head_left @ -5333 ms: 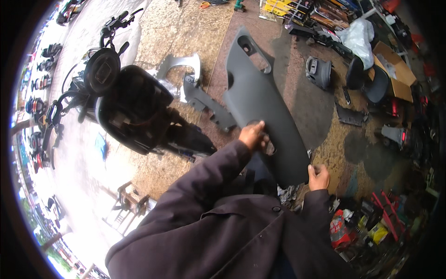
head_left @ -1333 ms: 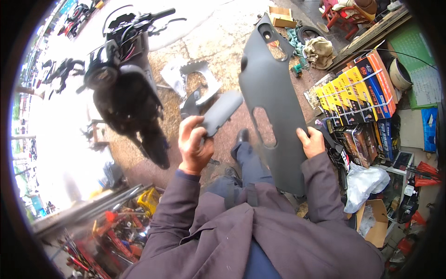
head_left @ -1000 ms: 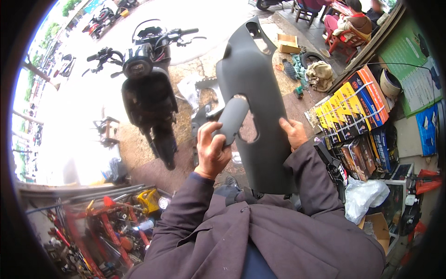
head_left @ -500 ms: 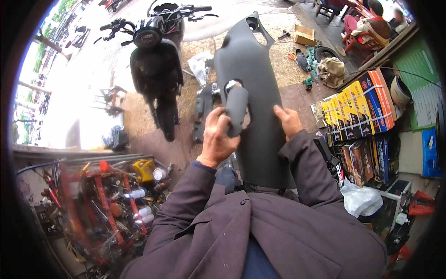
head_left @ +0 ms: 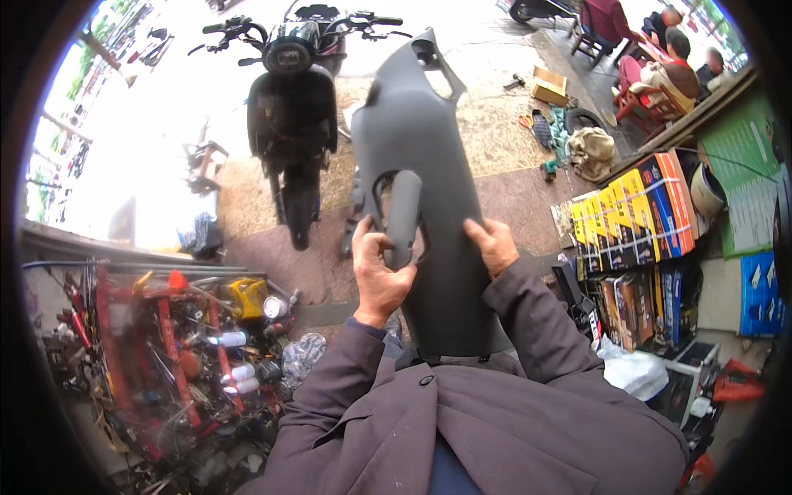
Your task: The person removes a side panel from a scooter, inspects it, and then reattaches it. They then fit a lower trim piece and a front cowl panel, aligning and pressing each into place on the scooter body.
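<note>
A long dark grey plastic panel (head_left: 437, 165), like a scooter body cover, is held upright in front of my body, with its pointed, cut-out end away from me. My right hand (head_left: 495, 246) grips its right edge, thumb on the face and the other fingers mostly hidden behind. In my left hand (head_left: 381, 276) is a smaller rounded grey cover piece (head_left: 403, 214), pinched at its lower end. This piece lies over the opening in the panel's left side; whether it is seated there I cannot tell.
A black scooter (head_left: 293, 132) stands ahead on the left. Low on the left is a red rack (head_left: 177, 355) crowded with tools and bottles. Stacked boxes (head_left: 635, 214) rise at the right. A small carton (head_left: 549, 86) and a green drill (head_left: 549, 170) lie on the ground; people sit beyond.
The panel and both hands appear slightly lower and further left. The small cover piece has turned more upright over the opening. My view has shifted a little.
</note>
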`<action>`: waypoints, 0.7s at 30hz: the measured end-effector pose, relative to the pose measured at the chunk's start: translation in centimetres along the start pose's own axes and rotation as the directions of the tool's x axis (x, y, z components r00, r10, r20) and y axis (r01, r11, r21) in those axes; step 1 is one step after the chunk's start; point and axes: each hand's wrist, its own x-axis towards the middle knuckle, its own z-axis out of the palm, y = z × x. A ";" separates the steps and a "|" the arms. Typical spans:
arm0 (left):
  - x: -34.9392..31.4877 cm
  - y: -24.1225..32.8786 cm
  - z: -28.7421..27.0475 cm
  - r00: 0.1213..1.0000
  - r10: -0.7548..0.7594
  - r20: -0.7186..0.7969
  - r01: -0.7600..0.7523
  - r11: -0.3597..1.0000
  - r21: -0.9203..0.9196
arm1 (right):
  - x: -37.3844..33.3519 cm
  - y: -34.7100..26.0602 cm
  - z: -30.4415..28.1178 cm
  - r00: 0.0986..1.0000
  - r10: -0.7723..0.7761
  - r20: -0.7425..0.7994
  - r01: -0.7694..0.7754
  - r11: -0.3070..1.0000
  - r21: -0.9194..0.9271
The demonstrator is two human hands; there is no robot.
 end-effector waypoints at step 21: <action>-3.6 -1.0 -8.7 0.979 0.081 0.188 -0.009 0.936 -0.352 | -8.7 -3.7 11.1 0.991 -0.106 -0.079 0.094 0.986 -0.137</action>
